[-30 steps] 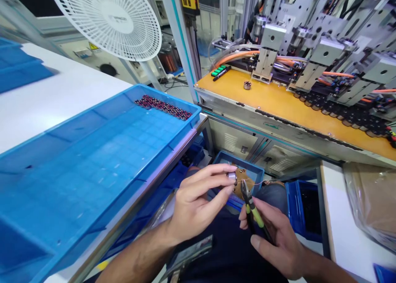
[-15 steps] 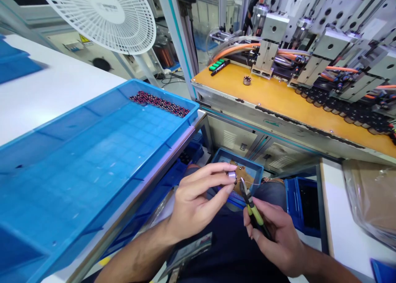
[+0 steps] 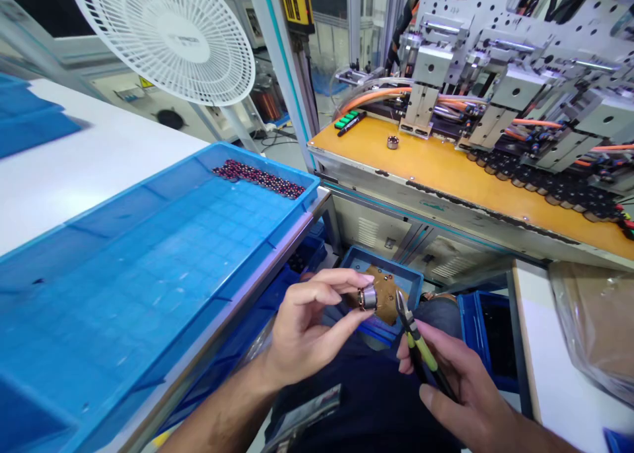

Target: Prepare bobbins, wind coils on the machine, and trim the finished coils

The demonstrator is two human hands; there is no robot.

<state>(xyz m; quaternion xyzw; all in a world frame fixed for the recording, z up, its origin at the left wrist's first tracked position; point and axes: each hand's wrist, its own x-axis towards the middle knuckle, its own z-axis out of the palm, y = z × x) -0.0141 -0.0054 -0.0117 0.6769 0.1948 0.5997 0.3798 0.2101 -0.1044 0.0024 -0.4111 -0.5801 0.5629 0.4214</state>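
Observation:
My left hand (image 3: 312, 324) pinches a small wound motor stator (image 3: 367, 298) between thumb and fingers. The stator is a short silvery cylinder with copper windings at its end. To its right, my right hand (image 3: 458, 374) is wrapped round cutting pliers (image 3: 419, 342) with yellow-green and black handles. The plier tips point up and stand apart from the stator. Beneath both hands, a small blue bin (image 3: 413, 278) rests at my lap, with brown cardboard (image 3: 385, 308) and several small parts inside.
On the left table stands a large blue tray (image 3: 148, 255) with rows of stators (image 3: 260, 179) at its far end. A white fan (image 3: 183, 40) is behind it. The machine's orange bench (image 3: 356, 142) carries a single stator (image 3: 393, 142) and a row of dark-topped parts (image 3: 539, 182).
The pliers have drawn away from the stator, down and to the right. The stator has turned and sits slightly lower in my left hand, showing more of its side. The camera view has shifted a little.

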